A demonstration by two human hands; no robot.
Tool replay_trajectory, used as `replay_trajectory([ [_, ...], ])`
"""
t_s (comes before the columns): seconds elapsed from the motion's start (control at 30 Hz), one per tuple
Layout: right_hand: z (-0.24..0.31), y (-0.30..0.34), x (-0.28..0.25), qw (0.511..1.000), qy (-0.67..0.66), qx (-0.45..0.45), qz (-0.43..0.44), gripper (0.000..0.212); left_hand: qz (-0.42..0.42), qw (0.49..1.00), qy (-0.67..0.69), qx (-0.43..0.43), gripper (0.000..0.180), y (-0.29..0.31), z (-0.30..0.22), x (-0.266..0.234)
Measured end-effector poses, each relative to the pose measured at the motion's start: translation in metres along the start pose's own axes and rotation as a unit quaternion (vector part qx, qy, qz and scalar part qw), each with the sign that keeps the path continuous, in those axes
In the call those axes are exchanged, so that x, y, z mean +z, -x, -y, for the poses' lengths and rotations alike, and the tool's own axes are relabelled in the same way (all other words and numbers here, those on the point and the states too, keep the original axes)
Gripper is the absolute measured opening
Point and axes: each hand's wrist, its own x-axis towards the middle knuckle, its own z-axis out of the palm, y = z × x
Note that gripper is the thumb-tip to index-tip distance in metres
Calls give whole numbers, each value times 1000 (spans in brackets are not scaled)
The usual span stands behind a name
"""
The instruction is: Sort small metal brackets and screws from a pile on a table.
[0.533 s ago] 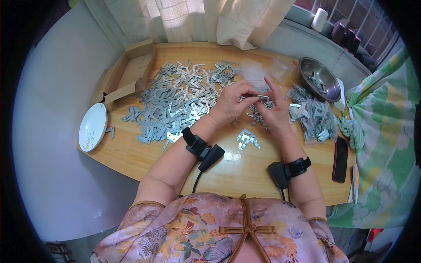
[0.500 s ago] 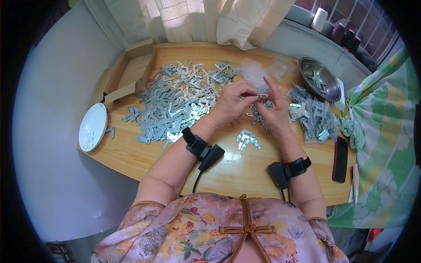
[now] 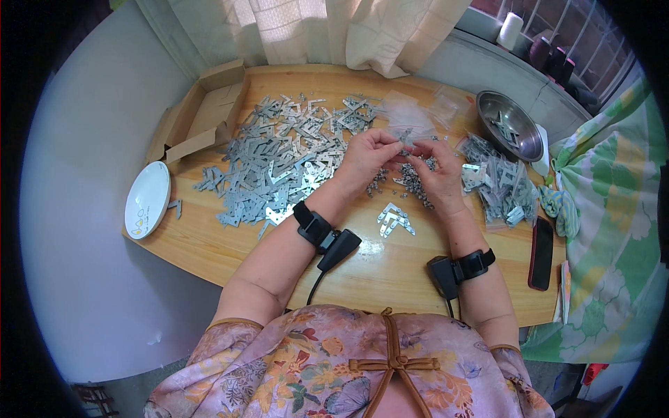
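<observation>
Over the table's middle, my left hand [image 3: 368,159] pinches a flat metal corner bracket [image 3: 405,150], thumb against the fingers. The fingers of my right hand [image 3: 439,174] are bent round the bracket's other side; much of it is hidden by both hands. Below them lies a pile of small screws [image 3: 416,182], partly covered by my right hand. Closer to me, several L-shaped corner brackets [image 3: 395,221] with screws in their holes rest together. A wide heap of loose corner brackets [image 3: 286,153] spreads left of my left hand.
Clear plastic bags [image 3: 405,111] lie beyond my hands. On the right are bagged brackets [image 3: 500,188], a steel bowl [image 3: 531,143] with brackets in it and a phone [image 3: 541,254]. An open cardboard box [image 3: 202,115] and a white plate [image 3: 148,202] stand at the left edge.
My hands have drawn closer together round the bracket. The raised fingers of my right hand have bent down toward it, and the bracket has tilted.
</observation>
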Motion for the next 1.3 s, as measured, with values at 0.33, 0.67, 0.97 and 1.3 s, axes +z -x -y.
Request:
replay_trajectory([
  [0.33,-2,-3,0,992,91,-84,-27,13,-26,997,47,-54,10,3,-4,4],
  [0.67,0,-4,-2,983,136,-119,-28,12,-42,995,66,-58,9,2,2,5],
  [0.97,0,-1,3,998,27,-37,-34,11,-44,993,94,-55,9,1,5,4],
  [1.3,-5,-1,1,995,47,-73,-42,10,-53,994,83,-53,11,2,6,2],
])
